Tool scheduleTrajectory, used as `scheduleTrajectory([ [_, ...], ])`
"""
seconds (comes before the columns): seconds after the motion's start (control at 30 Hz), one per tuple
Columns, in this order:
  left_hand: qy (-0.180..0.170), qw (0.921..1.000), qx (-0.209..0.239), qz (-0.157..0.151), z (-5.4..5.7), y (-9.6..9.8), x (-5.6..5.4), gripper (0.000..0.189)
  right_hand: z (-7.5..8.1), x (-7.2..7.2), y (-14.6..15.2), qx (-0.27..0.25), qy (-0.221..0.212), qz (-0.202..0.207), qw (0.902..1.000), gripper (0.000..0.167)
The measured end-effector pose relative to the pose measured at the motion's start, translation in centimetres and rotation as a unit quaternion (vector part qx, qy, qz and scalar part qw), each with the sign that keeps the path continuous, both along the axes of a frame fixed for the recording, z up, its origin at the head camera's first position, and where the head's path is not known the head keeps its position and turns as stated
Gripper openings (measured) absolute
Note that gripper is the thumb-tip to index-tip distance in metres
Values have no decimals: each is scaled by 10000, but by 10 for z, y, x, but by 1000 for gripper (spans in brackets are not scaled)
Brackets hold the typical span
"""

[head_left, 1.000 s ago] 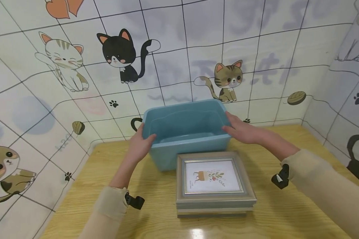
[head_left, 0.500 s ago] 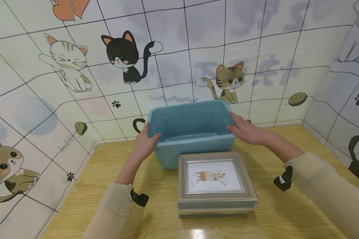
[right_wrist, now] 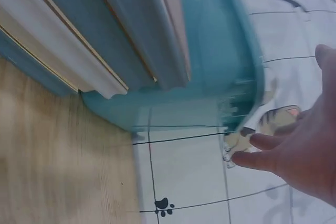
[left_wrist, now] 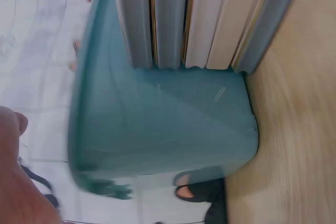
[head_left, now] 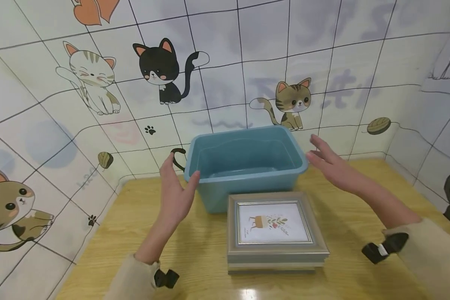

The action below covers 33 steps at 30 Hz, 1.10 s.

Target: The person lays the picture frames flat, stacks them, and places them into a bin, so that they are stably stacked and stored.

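Observation:
A blue plastic bin (head_left: 247,183) stands on the wooden table against the tiled wall, its inside showing no contents. In front of it lies a stack of several picture frames (head_left: 277,246); the top one shows a plant drawing. My left hand (head_left: 176,196) is beside the bin's left end, fingers extended and thumb raised near the rim. Off the bin's right end, my right hand (head_left: 337,166) hovers with fingers spread and a small gap to the rim. Both hands hold nothing. In the left wrist view the stacked frames (left_wrist: 205,24) appear edge-on beside the bin (left_wrist: 157,119).
The wall (head_left: 225,83) behind carries cartoon cats and meets side walls at both corners. Wooden tabletop (head_left: 195,258) shows in front of the bin and around the stack. A black wrist camera (head_left: 166,278) sits on the left cuff, another (head_left: 384,248) on the right.
Both hands have let go of the bin's rim and drawn outward, the right one farther off. The bin shifted slightly right in the view, along with the whole scene.

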<state>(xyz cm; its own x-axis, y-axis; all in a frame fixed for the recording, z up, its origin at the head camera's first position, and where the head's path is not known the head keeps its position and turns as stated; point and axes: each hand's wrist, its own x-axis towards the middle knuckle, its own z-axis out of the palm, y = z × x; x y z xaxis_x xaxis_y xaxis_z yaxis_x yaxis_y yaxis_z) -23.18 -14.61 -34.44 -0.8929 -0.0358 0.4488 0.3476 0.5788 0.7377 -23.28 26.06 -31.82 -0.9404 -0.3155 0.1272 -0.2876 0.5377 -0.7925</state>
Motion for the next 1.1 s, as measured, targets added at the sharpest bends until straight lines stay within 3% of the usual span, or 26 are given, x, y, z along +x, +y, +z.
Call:
scheduleTrajectory([
  [0.13, 393, 9990, 172, -98, 2, -6, 40, 80, -16, 37, 10, -400, 636, -136, 9971, 75],
  [0.23, 234, 9986, 264, -391, -3, -6, 62, 77, -37, 62, 8, -407, 927, -70, 9948, 82],
  [0.33, 101, 9974, 156, -698, -13, -1, 76, 74, -58, 79, 0, -498, 998, 38, 9937, 90],
  [0.5, 49, 9942, 43, -1074, -35, 13, 80, 71, -86, 93, -13, -814, 675, -23, 9944, 97],
  [0.6, -395, 9899, 264, -1339, -49, 23, 80, 74, -96, 96, -18, -916, 348, -146, 9951, 100],
  [0.7, -1002, 9797, 633, -1617, -60, 32, 78, 79, -102, 97, -22, -993, 195, -226, 9946, 102],
  [0.8, -1441, 9635, 1108, -1964, -70, 40, 76, 81, -108, 98, -25, -1103, 136, -246, 9935, 102],
  [0.93, -1733, 9435, 1566, -2349, -79, 48, 74, 81, -112, 97, -27, -1313, -145, -208, 9910, 100],
  [1.1, -1915, 9348, 1691, -2467, -85, 56, 76, 86, -114, 97, -28, -1753, -781, -100, 9814, 98],
])
